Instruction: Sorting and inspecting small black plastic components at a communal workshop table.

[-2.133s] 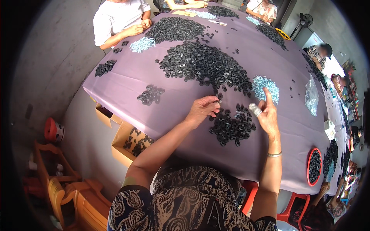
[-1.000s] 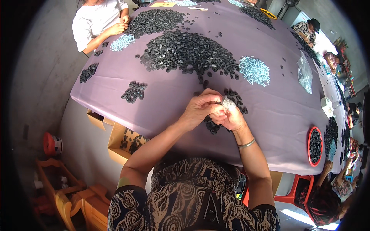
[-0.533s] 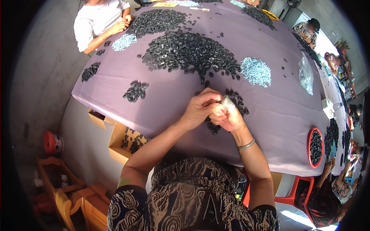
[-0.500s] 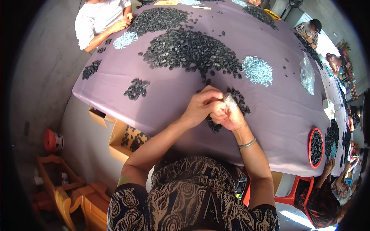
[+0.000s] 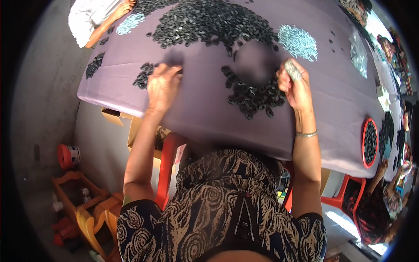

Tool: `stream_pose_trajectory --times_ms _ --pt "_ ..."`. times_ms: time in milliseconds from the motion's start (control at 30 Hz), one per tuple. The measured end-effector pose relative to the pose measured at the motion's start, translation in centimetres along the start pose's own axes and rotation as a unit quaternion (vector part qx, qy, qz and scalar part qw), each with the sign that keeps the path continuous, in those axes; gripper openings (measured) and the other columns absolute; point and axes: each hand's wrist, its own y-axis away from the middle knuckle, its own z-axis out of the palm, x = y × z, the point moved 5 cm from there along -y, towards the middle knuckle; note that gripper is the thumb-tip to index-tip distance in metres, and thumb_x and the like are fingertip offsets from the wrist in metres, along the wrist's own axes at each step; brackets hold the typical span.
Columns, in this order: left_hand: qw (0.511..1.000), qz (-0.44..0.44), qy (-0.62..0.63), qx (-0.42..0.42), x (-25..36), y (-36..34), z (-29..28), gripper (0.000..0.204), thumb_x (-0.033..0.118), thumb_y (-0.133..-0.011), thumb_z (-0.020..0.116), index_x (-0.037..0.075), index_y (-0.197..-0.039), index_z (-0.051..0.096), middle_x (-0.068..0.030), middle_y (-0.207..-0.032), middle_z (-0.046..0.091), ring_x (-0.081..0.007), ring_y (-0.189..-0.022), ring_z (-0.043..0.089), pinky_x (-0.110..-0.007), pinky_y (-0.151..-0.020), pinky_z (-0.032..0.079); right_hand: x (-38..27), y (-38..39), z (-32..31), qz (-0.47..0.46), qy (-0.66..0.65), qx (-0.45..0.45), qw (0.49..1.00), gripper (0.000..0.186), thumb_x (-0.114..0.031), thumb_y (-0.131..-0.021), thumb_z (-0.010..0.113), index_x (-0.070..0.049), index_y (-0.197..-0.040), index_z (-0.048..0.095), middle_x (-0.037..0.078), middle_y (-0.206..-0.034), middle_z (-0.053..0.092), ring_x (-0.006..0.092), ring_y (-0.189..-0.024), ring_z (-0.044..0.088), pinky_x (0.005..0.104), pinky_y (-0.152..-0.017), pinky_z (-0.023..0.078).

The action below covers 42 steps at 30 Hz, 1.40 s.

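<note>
My left hand (image 5: pixel 162 88) is at the right edge of a small pile of black oval pieces (image 5: pixel 142 77) on the purple-covered table. Its fingers are bent but apart, slightly blurred, with nothing clearly held. My right hand (image 5: pixel 298 87) is raised over the table with its fingers curled closed, and a pale wrapping (image 5: pixel 291 70) covers its thumb. Whatever is inside that fist is hidden. Between the hands, nearer the right, lies a loose group of black pieces (image 5: pixel 252 99). A round blurred patch covers the table just beyond it.
A large heap of black pieces (image 5: pixel 205 24) spreads beyond my hands. Thin light-blue sticks (image 5: pixel 298 41) lie at its right, others (image 5: pixel 130 23) at far left. A red basket of black pieces (image 5: pixel 370 143) sits at right. A person in white (image 5: pixel 91 19) works at far left.
My hands were together over the near group of black pieces. They have parted: the left moved to the small left pile, the right moved right and farther out. The view has shifted.
</note>
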Motion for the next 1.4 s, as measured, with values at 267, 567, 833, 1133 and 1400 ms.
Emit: stream_pose_trajectory --times_ms 267,567,833,1133,1400 --pt "0.991 -0.052 -0.127 0.003 -2.5 0.8 -0.1 0.023 0.011 -0.075 0.069 0.012 -0.097 0.068 -0.0049 -0.093 0.055 -0.0253 -0.090 0.054 -0.036 -0.077 0.045 -1.7 1.4 -5.2 -0.033 0.136 0.140 0.980 0.013 -0.010 -0.093 0.056 -0.007 -0.080 0.058 -0.006 -0.062 0.045 0.0006 -0.049 0.031 0.0178 -0.041 0.022" --pt "0.965 -0.088 0.185 -0.165 5.7 -1.2 3.0 0.036 0.025 -0.076 0.074 0.003 -0.102 0.062 -0.0102 -0.088 0.059 -0.0253 -0.076 0.063 -0.036 -0.071 0.051 -2.9 2.3 -6.5 0.060 0.439 0.166 0.881 0.010 -0.016 -0.083 0.069 -0.008 -0.080 0.064 -0.006 -0.063 0.053 0.0014 -0.055 0.042 0.0191 -0.046 0.034" --pt "0.898 -0.114 0.233 -0.355 8.5 -4.8 5.9 0.038 0.022 -0.070 0.077 -0.003 -0.094 0.060 -0.0155 -0.086 0.066 -0.0296 -0.084 0.065 -0.039 -0.075 0.049 -1.7 1.5 -5.3 0.137 0.506 0.075 0.848 0.043 -0.019 -0.067 0.081 -0.003 -0.100 0.059 0.003 -0.079 0.056 0.0103 -0.056 0.054 0.0255 -0.047 0.047" --pt "0.887 -0.010 0.280 -0.367 12.2 -7.6 10.6 0.029 0.010 -0.066 0.072 -0.004 -0.088 0.060 -0.0185 -0.087 0.065 -0.0339 -0.090 0.064 -0.039 -0.079 0.048 0.7 -2.8 -2.2 0.161 0.517 -0.022 0.841 0.044 -0.007 -0.067 0.074 -0.002 -0.108 0.057 0.005 -0.088 0.060 0.0113 -0.067 0.055 0.0257 -0.052 0.049" --pt "0.869 -0.005 0.314 -0.383 12.9 -8.2 11.7 0.044 0.008 -0.064 0.071 -0.004 -0.104 0.059 -0.0207 -0.099 0.065 -0.0336 -0.098 0.062 -0.038 -0.084 0.047 2.1 -4.2 -0.6 0.157 0.471 -0.081 0.864 0.032 -0.002 -0.066 0.068 -0.003 -0.096 0.059 0.003 -0.083 0.060 0.0109 -0.069 0.057 0.0250 -0.055 0.051"
